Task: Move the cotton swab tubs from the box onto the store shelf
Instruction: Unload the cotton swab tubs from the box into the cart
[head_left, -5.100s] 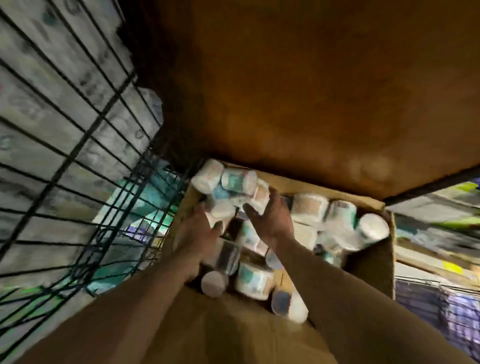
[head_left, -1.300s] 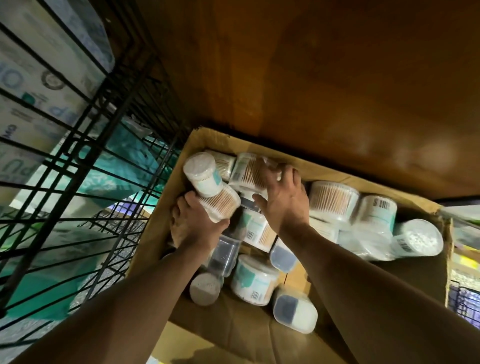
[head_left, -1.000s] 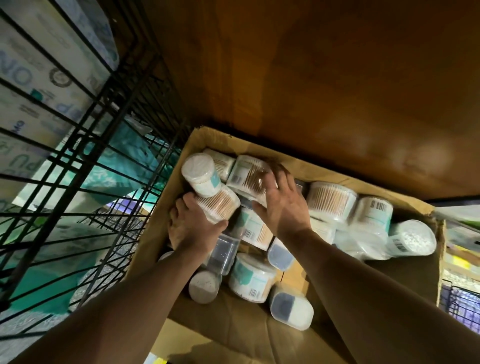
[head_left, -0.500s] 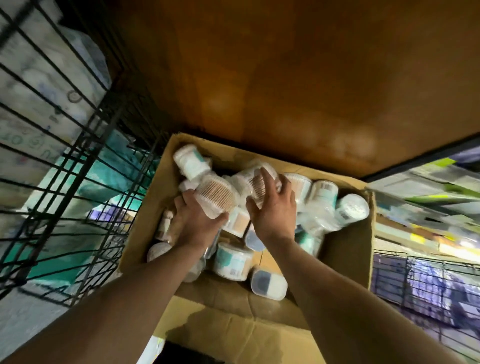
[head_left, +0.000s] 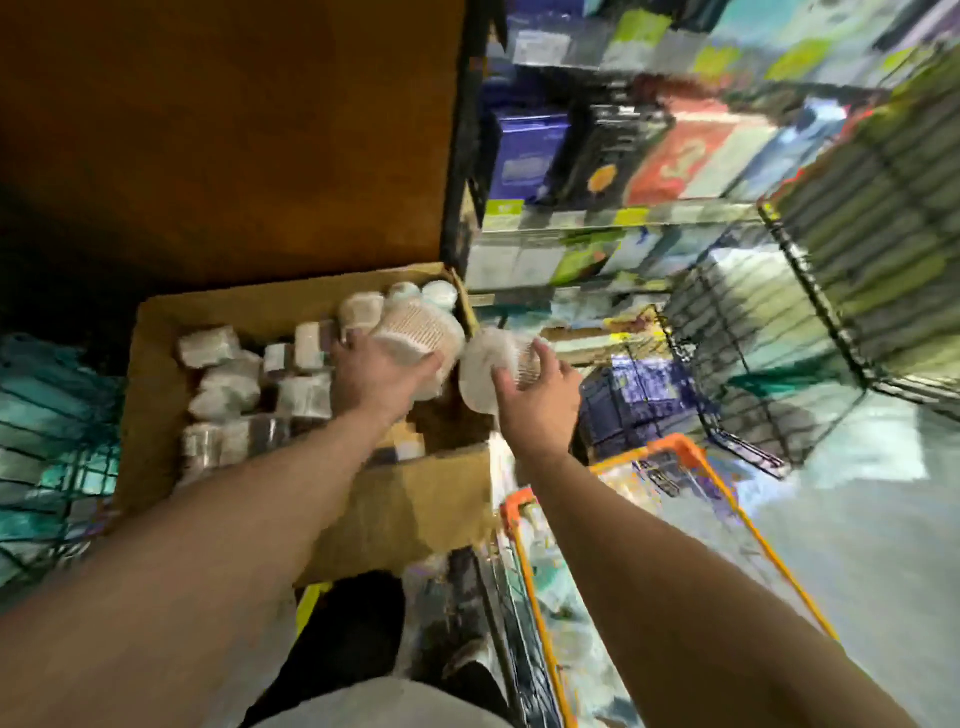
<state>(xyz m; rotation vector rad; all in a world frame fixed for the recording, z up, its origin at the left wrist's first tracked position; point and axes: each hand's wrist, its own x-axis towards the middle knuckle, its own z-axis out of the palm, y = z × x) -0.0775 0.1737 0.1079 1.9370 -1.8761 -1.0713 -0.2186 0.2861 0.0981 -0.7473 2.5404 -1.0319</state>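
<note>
Two cotton swab tubs are in the grip, one per hand. The fingers of the left hand are curled round the near side of the left tub, a clear one with the swab sticks showing through its wall, held above the right end of the cardboard box. Just right of them, the fingers of the right hand are spread and bent round the right tub, which is tilted with its white end toward the left hand. The two tubs are just beside each other, and blur hides whether they touch. The right tub is out past the box's right wall. Left of and below the left fingers, the loose tubs lie jumbled in the box. Beyond the right fingers, blurred store shelves carry coloured packets, with a black wire basket further right. Below the right wrist is an orange-rimmed cart, and a brown panel rises behind the box.
</note>
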